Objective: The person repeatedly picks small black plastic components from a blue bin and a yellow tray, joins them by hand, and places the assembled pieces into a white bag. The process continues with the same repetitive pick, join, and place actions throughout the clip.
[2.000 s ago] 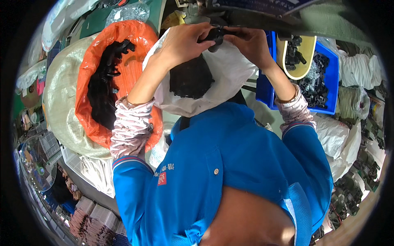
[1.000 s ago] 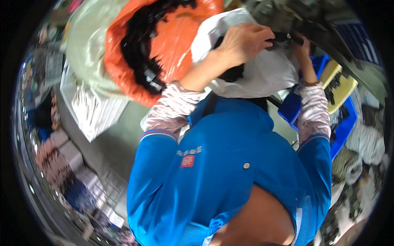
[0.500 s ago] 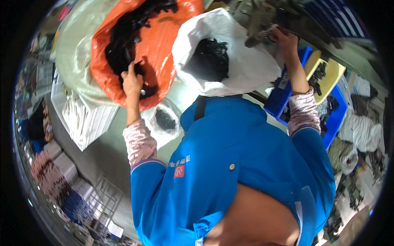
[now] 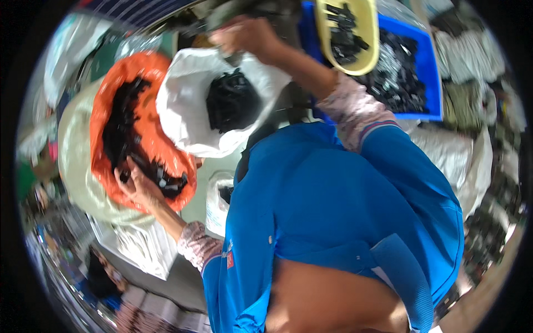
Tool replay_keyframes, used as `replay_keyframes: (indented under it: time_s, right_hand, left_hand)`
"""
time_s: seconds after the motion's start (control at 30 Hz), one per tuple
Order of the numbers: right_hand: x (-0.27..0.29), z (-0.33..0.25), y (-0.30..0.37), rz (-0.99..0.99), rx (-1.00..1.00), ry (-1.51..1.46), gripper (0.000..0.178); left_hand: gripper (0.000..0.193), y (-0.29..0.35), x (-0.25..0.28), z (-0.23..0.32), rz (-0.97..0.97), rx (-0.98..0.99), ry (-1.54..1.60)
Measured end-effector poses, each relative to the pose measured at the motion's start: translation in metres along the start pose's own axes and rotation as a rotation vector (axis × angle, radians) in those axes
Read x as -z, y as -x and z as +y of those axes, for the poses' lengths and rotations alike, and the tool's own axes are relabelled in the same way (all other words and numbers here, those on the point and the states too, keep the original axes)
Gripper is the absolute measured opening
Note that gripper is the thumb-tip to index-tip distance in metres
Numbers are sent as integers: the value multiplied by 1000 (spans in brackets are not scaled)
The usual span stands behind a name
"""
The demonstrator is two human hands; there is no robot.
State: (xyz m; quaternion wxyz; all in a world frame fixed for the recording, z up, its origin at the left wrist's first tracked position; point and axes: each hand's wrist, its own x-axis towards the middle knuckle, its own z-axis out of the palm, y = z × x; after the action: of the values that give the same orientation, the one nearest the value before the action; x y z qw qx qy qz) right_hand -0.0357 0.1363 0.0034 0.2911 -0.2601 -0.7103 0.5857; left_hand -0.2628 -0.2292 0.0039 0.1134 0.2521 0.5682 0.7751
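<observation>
Head view, with the worker's chest as the clock's centre and twelve at the top: the two hands are well apart. At nine, the left hand [image 4: 143, 188] dips over the near edge of an orange plastic bag [image 4: 147, 62], fingers curled about the black pieces [image 4: 117, 125] heaped inside; whether they pinch one, I can't tell. That rim is spread wide, presumably so a hand can go in without fumbling, and the bag leans against a pale woven sack [image 4: 73, 147] towards half past nine, which probably helps it stand.

Up at eleven, the right hand [image 4: 244, 36] is blurred beside a grey-green machine part [image 4: 226, 12]; I can't make out its grip. Just below it gapes a white sack [image 4: 176, 97] with a dark heap [image 4: 233, 102] inside, its mouth close under that hand, I'd guess so that nothing has to be carried far.

Between twelve and one, a yellow tub [image 4: 367, 25] of small black parts overlaps a blue bin [image 4: 436, 86], perhaps to save room while keeping both loads separate. A small white bag [image 4: 216, 213] stands at nine, close by the blue jacket [image 4: 344, 200].
</observation>
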Motion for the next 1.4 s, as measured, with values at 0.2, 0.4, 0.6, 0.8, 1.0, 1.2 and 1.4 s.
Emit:
replay_keyframes:
  time_s: [0.2, 0.4, 0.6, 0.8, 1.0, 1.2, 1.4]
  right_hand:
    - [-5, 23, 50, 211, 397, 289, 21]
    - [102, 0, 221, 490, 230, 572, 16]
    - [201, 14, 290, 431, -363, 877, 23]
    - [203, 29, 276, 176, -354, 1086, 37]
    - [176, -10, 307, 359, 210, 647, 41]
    - [196, 3, 304, 445, 178, 622, 31]
    - [255, 54, 276, 214, -55, 1160, 11]
  left_hand:
    - [34, -16, -87, 2, -79, 64, -278]
    - [29, 33, -184, -15, -319, 103, -324]
    - [26, 105, -294, -29, -722, 682, 385]
    - [16, 156, -372, -39, -845, 1001, 221]
    - [36, 187, -390, -30, -826, 1400, 88]
    - [39, 189, -374, -41, -841, 1318, 215]
    - [37, 186, -380, -33, -803, 1095, 288]
